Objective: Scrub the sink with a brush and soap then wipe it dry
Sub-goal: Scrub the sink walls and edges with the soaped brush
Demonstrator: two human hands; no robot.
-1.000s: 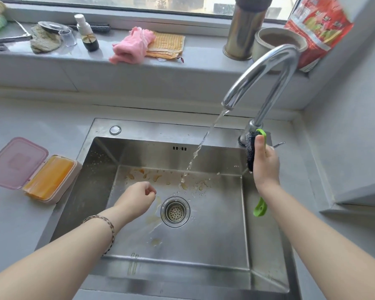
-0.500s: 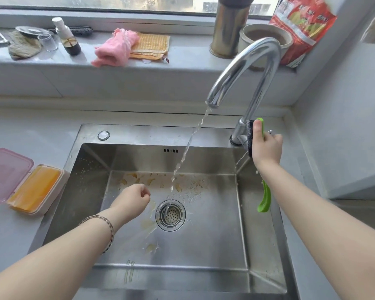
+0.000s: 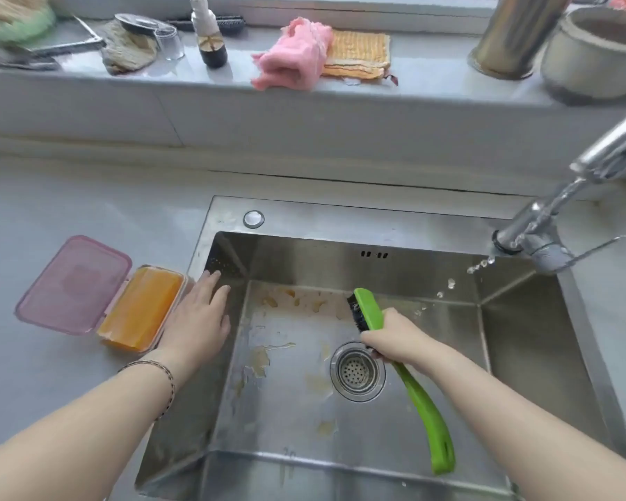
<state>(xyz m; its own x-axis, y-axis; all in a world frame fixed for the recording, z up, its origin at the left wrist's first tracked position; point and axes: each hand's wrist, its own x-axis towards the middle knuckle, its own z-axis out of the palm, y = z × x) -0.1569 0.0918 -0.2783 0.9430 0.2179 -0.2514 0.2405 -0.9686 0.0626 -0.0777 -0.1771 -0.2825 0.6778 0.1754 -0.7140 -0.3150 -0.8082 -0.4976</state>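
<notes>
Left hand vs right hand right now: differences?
The left hand is flat, fingers straight, at the sink's left edge; the right hand is over the basin, curled round the brush. The left hand holds nothing; the right hand grips the brush near its head. The left wrist has a bracelet; the right shows none. Both are bare.

Just the one view here, worn on the head, looking forward and steeply down into the sink [image 3: 340, 218] from close up. It's wide-angle, so the edges bend. The left forearm [image 3: 87, 410] and right forearm [image 3: 521, 410] come in from the bottom corners. The counter [image 3: 69, 197] fills the left, the window ledge [image 3: 430, 85] runs across the top, and the faucet [image 3: 611, 151] is cut off at the right edge.
</notes>
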